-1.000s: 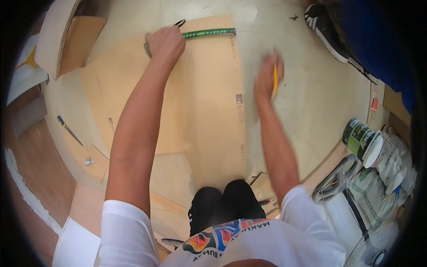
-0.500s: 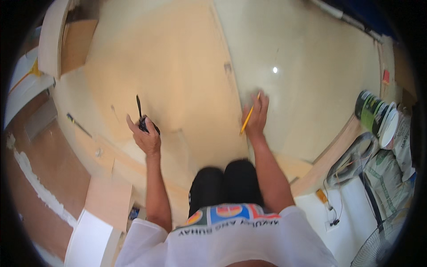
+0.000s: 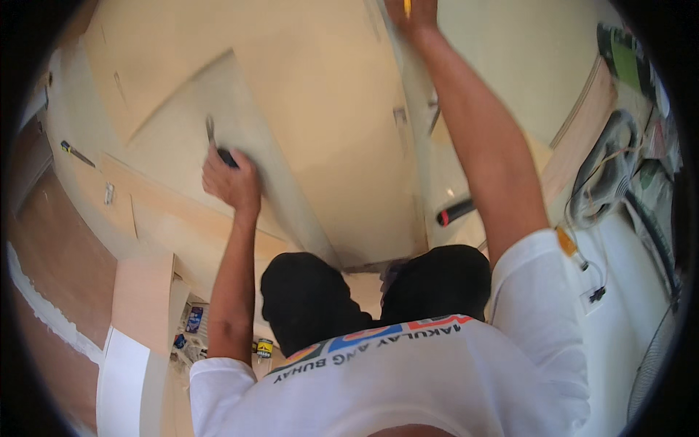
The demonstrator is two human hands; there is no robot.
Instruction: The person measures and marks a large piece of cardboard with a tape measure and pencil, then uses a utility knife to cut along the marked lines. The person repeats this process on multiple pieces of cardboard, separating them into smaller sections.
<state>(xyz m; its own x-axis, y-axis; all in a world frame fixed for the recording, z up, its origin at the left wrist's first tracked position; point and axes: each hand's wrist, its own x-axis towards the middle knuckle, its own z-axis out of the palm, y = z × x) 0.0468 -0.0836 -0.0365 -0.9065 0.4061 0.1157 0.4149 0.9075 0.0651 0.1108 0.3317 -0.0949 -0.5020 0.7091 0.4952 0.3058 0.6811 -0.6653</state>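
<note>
My left hand (image 3: 231,180) is closed around a dark tape measure (image 3: 227,157) with a strap, low over the pale floor (image 3: 269,189) at a cut-out in the large tan board (image 3: 328,109). My right hand (image 3: 413,20), partly cut off at the top edge, holds a yellow pencil (image 3: 408,7) beside the board's right edge. A dark handle with a red end (image 3: 455,211) lies under my right forearm. My black-clad knees are at the board's near end.
A dark, yellow-tipped tool (image 3: 77,153) and board offcuts lie at left, beside a brown panel (image 3: 54,255). At right are a green-black container (image 3: 626,58), a timber strip (image 3: 564,138), cords, bags and a fan guard (image 3: 648,371). Small packages lie lower left.
The view has shifted. The green tape seen stretched across the board is no longer extended in view. My left hand has come lower, my right hand has moved up, and another person's shoe has left view.
</note>
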